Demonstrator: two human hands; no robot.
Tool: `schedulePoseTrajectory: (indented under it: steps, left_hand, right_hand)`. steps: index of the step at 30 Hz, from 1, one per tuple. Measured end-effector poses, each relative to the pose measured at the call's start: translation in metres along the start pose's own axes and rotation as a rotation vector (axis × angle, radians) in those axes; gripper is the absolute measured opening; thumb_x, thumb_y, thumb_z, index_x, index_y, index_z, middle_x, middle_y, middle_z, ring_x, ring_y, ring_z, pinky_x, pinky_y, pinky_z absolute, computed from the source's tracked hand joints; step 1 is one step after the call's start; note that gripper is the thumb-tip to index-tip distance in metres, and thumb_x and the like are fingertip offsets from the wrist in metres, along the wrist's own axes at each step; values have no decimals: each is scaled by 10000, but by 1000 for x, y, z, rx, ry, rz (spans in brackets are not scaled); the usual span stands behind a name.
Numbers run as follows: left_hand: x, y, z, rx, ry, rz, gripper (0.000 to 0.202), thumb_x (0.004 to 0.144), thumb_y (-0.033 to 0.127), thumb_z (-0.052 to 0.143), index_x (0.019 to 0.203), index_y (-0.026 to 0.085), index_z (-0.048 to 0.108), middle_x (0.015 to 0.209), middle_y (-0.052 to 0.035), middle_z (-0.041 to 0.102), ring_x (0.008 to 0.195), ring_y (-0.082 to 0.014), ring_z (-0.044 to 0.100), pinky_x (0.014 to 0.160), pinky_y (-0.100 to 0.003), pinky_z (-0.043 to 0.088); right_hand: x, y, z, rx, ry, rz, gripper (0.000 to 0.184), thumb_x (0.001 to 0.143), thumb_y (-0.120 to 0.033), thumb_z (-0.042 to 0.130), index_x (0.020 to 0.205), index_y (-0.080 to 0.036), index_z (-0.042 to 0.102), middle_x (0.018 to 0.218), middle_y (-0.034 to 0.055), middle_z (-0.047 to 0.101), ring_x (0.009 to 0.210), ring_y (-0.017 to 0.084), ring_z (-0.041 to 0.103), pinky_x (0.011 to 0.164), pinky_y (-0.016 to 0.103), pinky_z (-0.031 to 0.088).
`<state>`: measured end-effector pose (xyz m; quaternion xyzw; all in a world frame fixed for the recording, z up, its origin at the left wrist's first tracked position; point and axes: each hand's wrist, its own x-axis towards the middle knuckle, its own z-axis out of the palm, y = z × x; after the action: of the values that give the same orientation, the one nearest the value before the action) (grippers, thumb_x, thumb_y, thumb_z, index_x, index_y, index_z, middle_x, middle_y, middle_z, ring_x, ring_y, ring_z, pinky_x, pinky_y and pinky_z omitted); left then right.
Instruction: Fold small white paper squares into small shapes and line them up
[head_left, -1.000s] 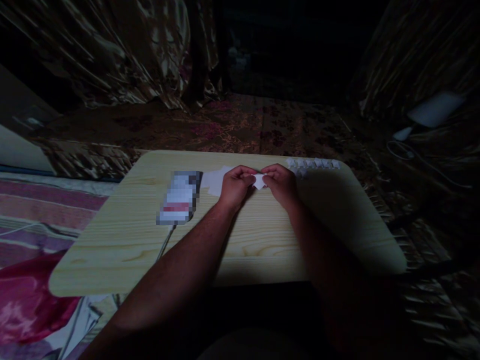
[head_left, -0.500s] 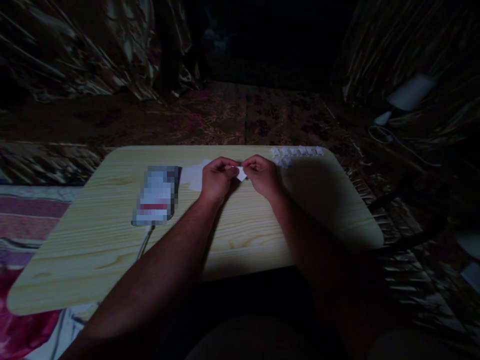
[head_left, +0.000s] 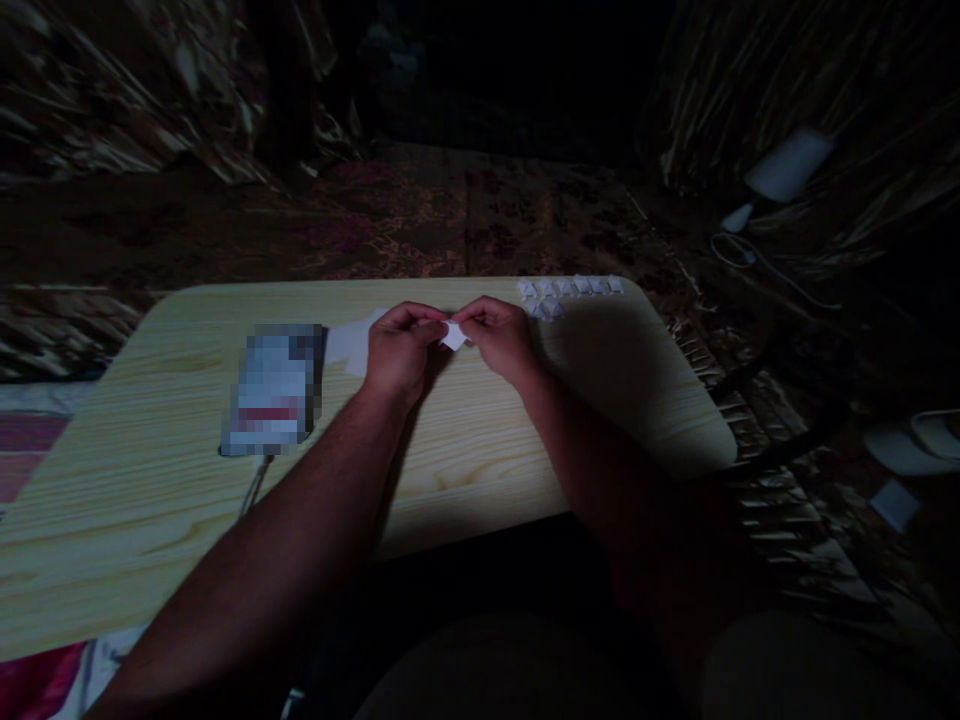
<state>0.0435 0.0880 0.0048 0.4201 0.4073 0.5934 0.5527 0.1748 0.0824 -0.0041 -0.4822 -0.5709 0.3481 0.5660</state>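
Observation:
A small folded piece of white paper (head_left: 454,337) is pinched between both hands, just above the table. My left hand (head_left: 401,347) grips its left side with thumb and fingertips, and my right hand (head_left: 496,338) grips the right side the same way. Part of the paper is hidden behind the fingers. White paper sheets (head_left: 346,347) lie flat just left of my left hand, partly covered by it. Beyond my right hand, several small folded white paper pieces (head_left: 565,288) stand in two rows near the table's far right corner.
The pale wood-grained table (head_left: 465,450) has rounded corners. A phone (head_left: 271,390), its screen blurred out, lies on the left with a cable (head_left: 255,487) running towards me. A white lamp (head_left: 791,165) stands on the dark patterned carpet at the right.
The whole view has shifted, so table and hands appear further left and slightly higher. Both hands keep their pinch on the paper, which looks slightly turned.

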Motion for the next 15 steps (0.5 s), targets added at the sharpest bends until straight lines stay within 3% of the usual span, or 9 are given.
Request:
schedulePoseTrajectory:
  steps: [15]
  left_hand:
    - [1,-2,-1,-16,-25,-14,119,576,114,695,684,153,665,581,-6,602,518,-112,542,524,-242,449]
  right_hand:
    - [-1,2,-1,19,0,5,103,768,-267,593,771,-194,666,652,-26,622,600,108,555,554,220,442]
